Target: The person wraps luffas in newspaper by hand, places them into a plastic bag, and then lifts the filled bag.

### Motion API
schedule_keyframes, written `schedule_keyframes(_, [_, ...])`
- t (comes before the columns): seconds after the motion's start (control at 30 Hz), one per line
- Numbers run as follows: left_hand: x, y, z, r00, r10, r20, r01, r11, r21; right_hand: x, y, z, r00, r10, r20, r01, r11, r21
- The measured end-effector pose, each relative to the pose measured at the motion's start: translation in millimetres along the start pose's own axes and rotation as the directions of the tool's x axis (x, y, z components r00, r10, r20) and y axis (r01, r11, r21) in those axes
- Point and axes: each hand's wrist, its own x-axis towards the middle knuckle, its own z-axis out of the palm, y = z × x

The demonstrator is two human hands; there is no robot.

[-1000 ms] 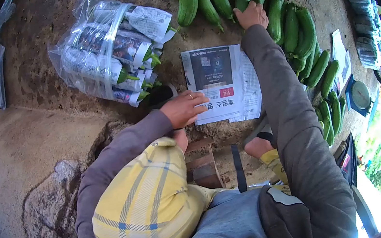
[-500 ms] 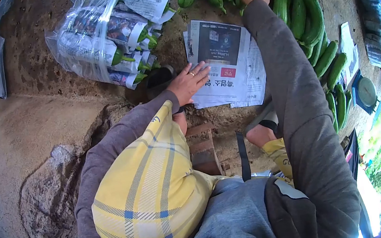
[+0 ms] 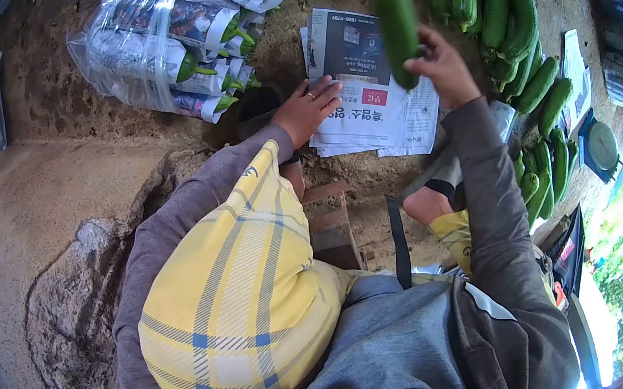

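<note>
Gourd (image 3: 397, 27) is hanging over the newspaper (image 3: 356, 61), right hand (image 3: 443, 68) fingers gripping it. Left hand (image 3: 308, 111) is pressing down, fingers wide, on Korean print that's kinda too blurry to read.

Green gourd (image 3: 397, 27) and newspaper stack (image 3: 367, 107).
Gourd long, smooth, near upright, held aloft over the paper; newspaper stack printed, several sheets, lying flat, edges slightly fanned.

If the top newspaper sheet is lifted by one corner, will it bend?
Probably it droops: the newspaper is a loose stack of thin sheets. It looks light, so it may slide once the flat left hand lifts off. The right hand holds a gourd over it.
</note>
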Motion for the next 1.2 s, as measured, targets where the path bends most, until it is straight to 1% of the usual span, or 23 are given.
schedule_keyframes(0.03, [0.1,0.0,1.4,1.0,0.0,-0.005,0.0,1.0,0.01,-4.4,11.7,6.7,0.999,0.013,0.044,-0.009,0.995,-0.1])
schedule_keyframes(0.1, [1.2,-1.0,4.1,1.0,0.003,-0.019,-0.002,1.0,0.01,-5.7,31.0,22.4,0.996,0.028,0.079,-0.008,0.969,-0.247])
schedule_keyframes(0.13, [1.6,-1.8,5.3,1.0,0.005,-0.027,-0.005,1.0,0.001,-3.8,39.4,26.9,0.994,-0.034,0.103,0.068,0.936,-0.344])
schedule_keyframes(0.2, [0.9,-2.1,5.2,0.999,0.006,-0.035,-0.006,1.0,-0.01,4.8,49.3,35.1,0.974,-0.149,0.17,0.217,0.828,-0.518])
schedule_keyframes(0.27, [1.1,-1.5,2.1,0.999,0.007,-0.038,-0.007,1.0,-0.014,9.5,50.6,40.9,0.955,-0.21,0.211,0.297,0.688,-0.662])
schedule_keyframes(0.3, [0.8,-2.1,2.9,0.999,0.005,-0.046,-0.007,0.999,-0.045,10.7,48.9,42.9,0.943,-0.237,0.235,0.332,0.604,-0.725])
schedule_keyframes(0.4, [-0.3,-3.3,4.8,0.998,-0.001,-0.063,-0.006,0.993,-0.115,9.3,44.2,46.8,0.919,-0.278,0.279,0.386,0.498,-0.776])
schedule_keyframes(0.5, [-1.5,-4.3,6.6,0.996,-0.002,-0.084,-0.009,0.991,-0.133,-8.5,34.2,58.4,0.837,-0.452,0.31,0.445,0.232,-0.865])
schedule_keyframes(0.57, [-2.2,-4.9,8.9,0.992,0.01,-0.127,-0.027,0.991,-0.133,-32.4,40.8,69.7,0.83,-0.396,0.393,0.513,0.264,-0.817])
schedule_keyframes(0.6, [-2.2,-4.1,7.9,0.992,-0.005,-0.124,-0.012,0.991,-0.136,-44.4,49.0,74.3,0.822,-0.37,0.434,0.544,0.281,-0.791])
schedule_keyframes(0.63, [-1.7,-2.9,5.6,0.993,-0.019,-0.121,0.002,0.99,-0.138,-55.2,70.6,77.8,0.802,-0.333,0.495,0.586,0.285,-0.758])
schedule_keyframes(0.7, [-0.4,-1.9,4.8,0.992,-0.035,-0.117,0.017,0.988,-0.153,-77.9,88.6,92.8,0.828,-0.242,0.505,0.559,0.3,-0.773])
schedule_keyframes(0.8, [0.7,-3.4,7.8,0.991,-0.045,-0.123,0.022,0.983,-0.184,-83.4,111.0,101.7,0.862,-0.283,0.42,0.493,0.275,-0.826])
schedule_keyframes(0.9, [-1.7,-5.5,12.1,0.991,-0.033,-0.127,0.008,0.981,-0.192,-77.4,114.7,101.4,0.89,-0.254,0.379,0.448,0.332,-0.83])
schedule_keyframes(0.97, [-0.2,-8.6,14.5,0.992,-0.015,-0.129,-0.009,0.983,-0.182,-70.3,118.4,93.3,0.86,-0.282,0.426,0.505,0.35,-0.789])
schedule_keyframes(1.0, [-0.2,-9.6,7.5,0.996,-0.001,-0.085,-0.018,0.976,-0.216,-67.6,118.5,89.4,0.843,-0.295,0.45,0.534,0.354,-0.768])
schedule_keyframes(1.07, [-4.5,-9.8,-16.0,1.0,0.029,0.002,-0.027,0.958,-0.286,-64.3,113.8,86.7,0.852,-0.32,0.415,0.522,0.452,-0.723])
schedule_keyframes(1.1, [-6.8,-8.1,-21.4,0.999,0.03,-0.011,-0.032,0.952,-0.304,-63.7,111.5,86.4,0.858,-0.329,0.395,0.513,0.503,-0.696])
schedule_keyframes(1.17, [-11.3,-4.5,-29.3,0.999,0.033,-0.032,-0.042,0.94,-0.338,-61.4,106.6,87.4,0.892,-0.294,0.343,0.452,0.58,-0.678])
schedule_keyframes(1.2, [-13.3,-1.9,-28.8,0.996,0.048,-0.081,-0.073,0.934,-0.35,-60.4,102.4,88.7,0.908,-0.276,0.315,0.418,0.618,-0.666])
